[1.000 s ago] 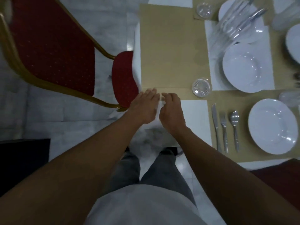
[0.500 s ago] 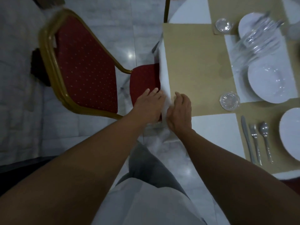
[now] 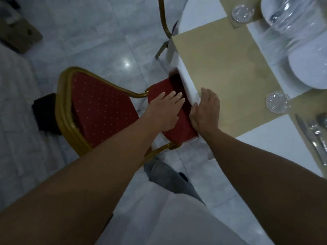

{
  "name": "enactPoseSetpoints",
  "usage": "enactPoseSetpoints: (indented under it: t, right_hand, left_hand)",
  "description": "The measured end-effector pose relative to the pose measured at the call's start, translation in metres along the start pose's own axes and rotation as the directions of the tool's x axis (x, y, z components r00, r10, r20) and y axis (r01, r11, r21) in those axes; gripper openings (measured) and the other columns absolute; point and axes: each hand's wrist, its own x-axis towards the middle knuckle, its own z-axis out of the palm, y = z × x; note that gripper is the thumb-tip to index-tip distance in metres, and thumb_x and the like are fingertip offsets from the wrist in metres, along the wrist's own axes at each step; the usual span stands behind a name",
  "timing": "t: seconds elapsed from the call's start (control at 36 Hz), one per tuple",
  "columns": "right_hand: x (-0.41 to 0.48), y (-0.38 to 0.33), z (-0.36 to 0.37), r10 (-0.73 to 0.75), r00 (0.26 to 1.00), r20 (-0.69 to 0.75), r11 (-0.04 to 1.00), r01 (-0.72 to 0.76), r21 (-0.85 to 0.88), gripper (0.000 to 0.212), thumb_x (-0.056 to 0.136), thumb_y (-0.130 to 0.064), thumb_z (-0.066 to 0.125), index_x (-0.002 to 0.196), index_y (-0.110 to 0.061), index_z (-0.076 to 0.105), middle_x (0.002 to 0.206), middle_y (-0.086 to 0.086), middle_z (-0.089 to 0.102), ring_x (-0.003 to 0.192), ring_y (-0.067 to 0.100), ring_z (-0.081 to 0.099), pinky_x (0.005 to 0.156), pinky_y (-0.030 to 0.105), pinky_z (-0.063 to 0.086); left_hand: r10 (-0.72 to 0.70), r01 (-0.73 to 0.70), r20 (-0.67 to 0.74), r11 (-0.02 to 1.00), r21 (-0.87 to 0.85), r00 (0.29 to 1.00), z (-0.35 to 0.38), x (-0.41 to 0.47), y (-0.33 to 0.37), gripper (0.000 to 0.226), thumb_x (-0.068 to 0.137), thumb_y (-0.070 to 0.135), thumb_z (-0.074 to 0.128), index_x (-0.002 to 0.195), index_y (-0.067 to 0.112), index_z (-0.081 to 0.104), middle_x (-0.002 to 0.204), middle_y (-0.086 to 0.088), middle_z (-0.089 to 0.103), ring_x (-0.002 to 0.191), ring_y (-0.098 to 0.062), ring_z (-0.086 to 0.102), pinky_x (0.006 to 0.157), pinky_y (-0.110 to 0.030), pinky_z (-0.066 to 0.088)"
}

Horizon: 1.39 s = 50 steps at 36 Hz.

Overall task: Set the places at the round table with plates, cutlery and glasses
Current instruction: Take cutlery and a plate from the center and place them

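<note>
My left hand (image 3: 164,110) lies flat with straight fingers over the red chair seat (image 3: 178,128), just outside the table edge. My right hand (image 3: 206,110) rests with straight fingers on the near corner of a bare tan placemat (image 3: 226,73), at the hanging edge of the white tablecloth (image 3: 187,84). Its thumb is hidden. A clear glass (image 3: 276,102) stands at the placemat's right corner and another glass (image 3: 242,12) at its far corner. White plates (image 3: 307,68) sit further right. Cutlery (image 3: 316,135) lies on the placemat beside this one.
A red chair with a gold frame (image 3: 99,108) is tucked half under the table, its backrest towards the left. Another gold chair leg (image 3: 163,20) rises at the top. Clear stacked glassware (image 3: 292,20), blurred, lies at the top right. Grey tiled floor spreads to the left.
Both hands have slid along the table edge towards the chair. My left hand has left the cloth and is now over the seat. The view has swung left.
</note>
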Motion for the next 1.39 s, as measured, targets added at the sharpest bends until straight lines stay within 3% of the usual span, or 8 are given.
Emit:
enactPoseSetpoints:
  t: [0.47,0.58,0.69,0.81,1.03,1.39]
  right_hand:
    - [0.053,-0.089,0.036,0.32,0.947,-0.039,0.946,-0.321,-0.049,0.06,0.093,-0.018,0.047,0.149,-0.001,0.036,0.154,0.018,0.038,0.143,0.036,0.033,0.121,0.047,0.021]
    - [0.058,-0.115,0.051,0.422,0.901,-0.099,0.905,-0.425,-0.002,0.059,0.091,-0.015,0.05,0.147,0.0,0.039,0.152,0.019,0.039,0.143,0.037,0.033,0.122,0.047,0.021]
    - [0.062,-0.148,0.064,0.515,0.85,-0.108,0.857,-0.515,0.031,0.064,0.094,-0.014,0.048,0.154,-0.001,0.03,0.162,0.019,0.027,0.153,0.037,0.019,0.127,0.048,0.009]
    - [0.073,-0.177,0.074,0.564,0.816,-0.127,0.825,-0.562,0.048,0.067,0.094,-0.014,0.048,0.156,0.0,0.026,0.165,0.02,0.021,0.155,0.037,0.011,0.127,0.05,0.006]
    - [0.113,-0.217,0.08,0.618,0.755,-0.222,0.782,-0.62,0.066,0.066,0.094,-0.014,0.046,0.155,0.0,0.027,0.164,0.02,0.024,0.155,0.037,0.014,0.127,0.048,0.007]
    - [0.2,-0.227,0.068,0.769,0.596,-0.233,0.635,-0.753,0.171,0.063,0.092,-0.007,0.044,0.153,0.002,0.027,0.161,0.023,0.024,0.151,0.039,0.019,0.125,0.047,0.011]
  left_hand:
    - [0.275,-0.28,0.066,0.956,0.086,0.959,-0.032,0.075,-0.12,0.072,0.097,0.037,0.046,0.156,0.014,0.012,0.165,-0.005,0.007,0.151,-0.022,0.008,0.12,-0.042,0.014]
    - [0.34,-0.35,0.111,0.934,0.079,0.934,-0.033,0.088,-0.142,0.073,0.096,0.038,0.046,0.156,0.015,0.012,0.165,-0.004,0.007,0.151,-0.022,0.008,0.121,-0.043,0.014]
    - [0.391,-0.4,0.11,0.913,0.078,0.914,-0.037,0.087,-0.173,0.074,0.097,0.039,0.046,0.156,0.015,0.01,0.165,-0.004,0.006,0.151,-0.021,0.008,0.121,-0.041,0.013]
    - [0.449,-0.457,0.1,0.885,0.089,0.888,-0.049,0.086,-0.211,0.074,0.097,0.038,0.048,0.156,0.013,0.011,0.164,-0.006,0.008,0.151,-0.022,0.009,0.12,-0.041,0.014]
    - [0.535,-0.545,0.11,0.83,0.119,0.838,-0.079,0.117,-0.253,0.07,0.099,0.034,0.046,0.156,0.014,0.012,0.165,-0.005,0.008,0.151,-0.023,0.007,0.121,-0.043,0.012]
    - [0.693,-0.73,0.231,0.66,0.176,0.682,-0.125,0.199,-0.283,0.071,0.1,0.034,0.046,0.157,0.014,0.008,0.165,-0.005,0.004,0.152,-0.023,0.003,0.122,-0.044,0.008]
